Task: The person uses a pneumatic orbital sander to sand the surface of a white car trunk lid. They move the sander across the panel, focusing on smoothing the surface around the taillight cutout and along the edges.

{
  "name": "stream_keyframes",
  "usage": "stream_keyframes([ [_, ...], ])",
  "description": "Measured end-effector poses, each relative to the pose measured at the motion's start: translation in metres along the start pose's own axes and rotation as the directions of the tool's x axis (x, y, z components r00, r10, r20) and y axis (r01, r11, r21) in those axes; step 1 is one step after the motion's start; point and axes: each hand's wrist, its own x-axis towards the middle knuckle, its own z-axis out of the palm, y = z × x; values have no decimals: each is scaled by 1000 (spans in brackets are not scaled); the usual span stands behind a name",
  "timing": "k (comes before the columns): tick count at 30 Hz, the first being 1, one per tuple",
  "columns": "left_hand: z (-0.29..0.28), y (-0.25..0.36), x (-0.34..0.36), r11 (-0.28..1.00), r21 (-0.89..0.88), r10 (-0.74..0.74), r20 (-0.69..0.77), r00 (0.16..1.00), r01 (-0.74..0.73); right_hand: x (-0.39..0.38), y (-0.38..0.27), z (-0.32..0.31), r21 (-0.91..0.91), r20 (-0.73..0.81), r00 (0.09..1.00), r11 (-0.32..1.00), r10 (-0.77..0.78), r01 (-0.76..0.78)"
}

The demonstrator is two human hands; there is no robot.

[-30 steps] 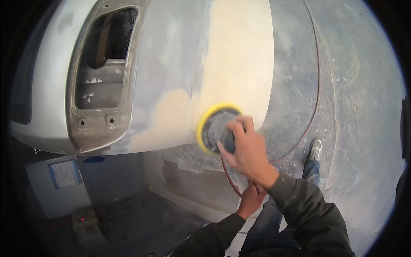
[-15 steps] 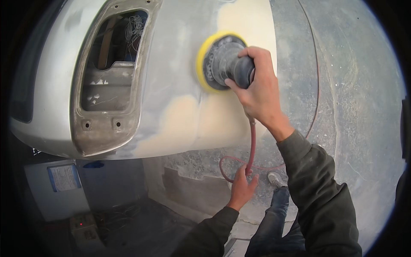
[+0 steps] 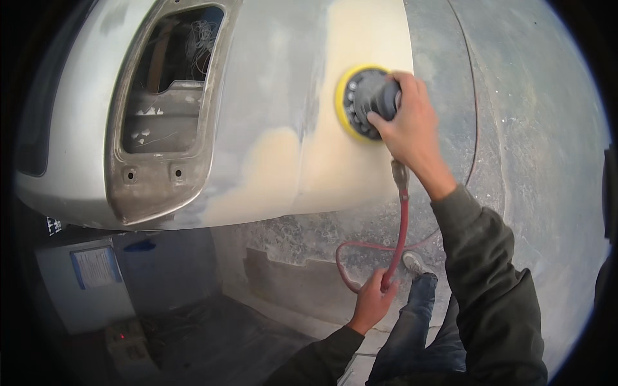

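Observation:
My right hand (image 3: 412,122) grips a round sander (image 3: 367,96) with a yellow-edged pad, resting on a car body panel (image 3: 270,90) over a patch of cream filler (image 3: 325,177) at the panel's right side. Grey sanded areas lie to its left. A red hose (image 3: 404,212) hangs from a fitting (image 3: 400,174) below the sander and loops down near the floor. My left hand (image 3: 373,299) is closed around this hose lower down, below the panel's edge.
An oval metal-framed opening (image 3: 154,190) is in the panel at left. Below are a white cabinet (image 3: 71,299) and a box with a red light (image 3: 132,347). My shoe (image 3: 415,262) rests on the dusty concrete floor (image 3: 534,193); a thinner hose runs along it at right.
My right hand and the sander moved up across the panel, then slightly down and right. My left hand rose a little with the hose, then dropped back.

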Motion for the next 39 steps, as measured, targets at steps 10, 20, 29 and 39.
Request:
stream_keyframes([
  [10, 1, -25, -42, 978, -1, -207, 20, 978, 207, -80, -35, 5, 239, 223, 964, 950, 148, -201],
  [20, -1, -14, -38, 980, -4, -198, -3, 980, 198, -86, -36, 12, 230, 195, 969, 953, 153, -196],
  [29, -11, -8, -30, 984, -9, -178, -9, 984, 178, -84, -32, 13, 200, 150, 975, 960, 166, -194],
  [39, -15, -32, -44, 981, 67, -187, 39, 982, 184, -118, -49, 11, 232, 172, 968, 948, 181, -218],
])
